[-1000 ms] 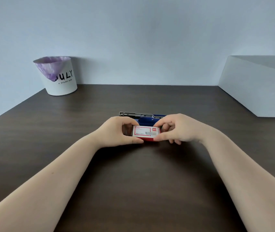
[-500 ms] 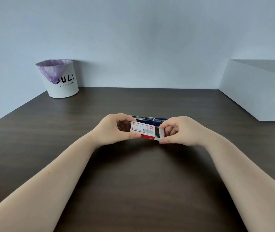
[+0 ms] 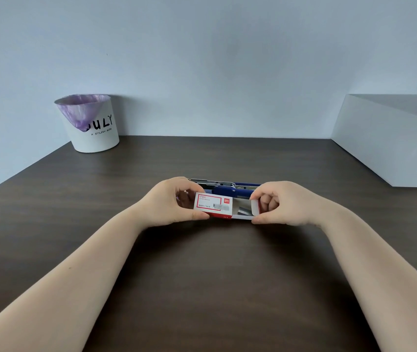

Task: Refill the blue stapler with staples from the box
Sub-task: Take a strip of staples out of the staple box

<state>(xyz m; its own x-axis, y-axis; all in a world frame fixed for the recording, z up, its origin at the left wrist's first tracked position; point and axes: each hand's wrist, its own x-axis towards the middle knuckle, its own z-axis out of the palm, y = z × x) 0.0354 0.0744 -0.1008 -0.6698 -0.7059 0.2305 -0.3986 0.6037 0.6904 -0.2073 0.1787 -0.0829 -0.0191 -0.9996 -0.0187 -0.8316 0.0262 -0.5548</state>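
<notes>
While the staple box (image 3: 213,205) is gripped at mid-desk by its sleeve in the left hand (image 3: 169,201), its light card tray (image 3: 246,212) is pinched at 3 o'clock by the right hand (image 3: 282,203); brittle staples (image 3: 244,211) are exposed, and the opened blue stapler (image 3: 230,190) is seen just behind at 12 o'clock.

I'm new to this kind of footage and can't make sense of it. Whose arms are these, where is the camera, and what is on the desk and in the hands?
There is no machine: a person wears a camera on the head, looking down at their own bare arms. The left hand holds the sleeve of a small red and white staple box; the right hand has its inner tray pulled partway out, staples showing. Just behind lies the blue stapler, opened, on the dark table. A white bin with a purple liner stands far left.
</notes>
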